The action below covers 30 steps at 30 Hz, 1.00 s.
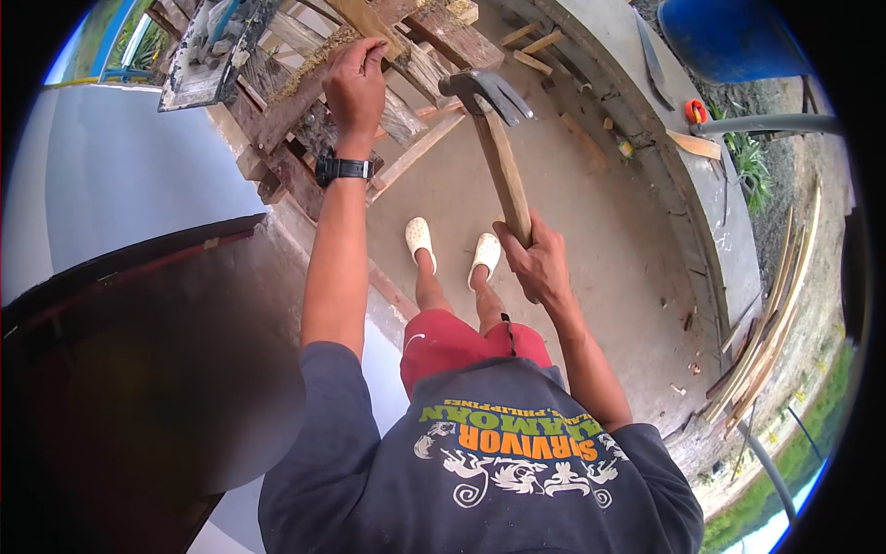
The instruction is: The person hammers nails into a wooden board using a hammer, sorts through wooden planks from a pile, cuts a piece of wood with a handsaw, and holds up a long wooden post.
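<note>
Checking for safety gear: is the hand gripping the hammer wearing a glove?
No, the right hand is bare, its skin showing as it grips the hammer.

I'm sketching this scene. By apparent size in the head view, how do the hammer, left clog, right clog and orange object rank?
1. Hammer
2. Left clog and right clog: too alike to rank
3. Orange object

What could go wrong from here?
1. Struck fingers: the right hand has the hammer up, and the bare left hand is at the timbers. A stray swing towards them could catch it.
2. Foot injury: a dropped hammer might land on the light clogs.
3. Trip: loose wood pieces lie on the floor ahead.
</note>
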Tool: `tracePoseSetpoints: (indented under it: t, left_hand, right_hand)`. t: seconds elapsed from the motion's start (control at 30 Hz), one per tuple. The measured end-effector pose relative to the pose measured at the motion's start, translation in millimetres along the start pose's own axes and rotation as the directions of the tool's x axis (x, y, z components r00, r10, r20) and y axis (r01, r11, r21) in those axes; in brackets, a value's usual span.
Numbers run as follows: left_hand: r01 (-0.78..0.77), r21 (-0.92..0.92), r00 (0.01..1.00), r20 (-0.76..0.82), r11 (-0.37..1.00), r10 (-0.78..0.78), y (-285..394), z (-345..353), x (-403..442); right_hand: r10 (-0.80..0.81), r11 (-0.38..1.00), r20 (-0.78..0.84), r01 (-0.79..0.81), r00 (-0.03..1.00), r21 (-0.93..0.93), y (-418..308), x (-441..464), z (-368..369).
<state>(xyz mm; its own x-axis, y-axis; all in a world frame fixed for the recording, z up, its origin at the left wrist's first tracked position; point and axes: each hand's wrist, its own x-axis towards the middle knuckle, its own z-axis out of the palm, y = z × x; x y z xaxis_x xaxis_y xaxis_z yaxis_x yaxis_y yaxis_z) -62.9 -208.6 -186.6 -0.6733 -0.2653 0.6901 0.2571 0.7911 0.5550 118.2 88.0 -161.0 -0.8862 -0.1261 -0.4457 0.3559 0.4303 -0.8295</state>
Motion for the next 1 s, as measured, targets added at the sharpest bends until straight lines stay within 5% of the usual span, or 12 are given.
tracePoseSetpoints:
  t: [0.87,1.0]
  left_hand:
    - [0.047,0.02,0.999,-0.022,0.999,-0.046,-0.7,4.7,-9.9]
    - [-0.124,0.109,0.992,-0.02,0.986,0.127,-3.8,10.1,-8.3]
  right_hand:
    - [-0.175,0.98,0.025,0.177,0.984,-0.096,-20.5,33.1,15.3]
    - [-0.18,0.978,0.018,0.181,0.983,-0.105,-25.1,36.8,16.5]
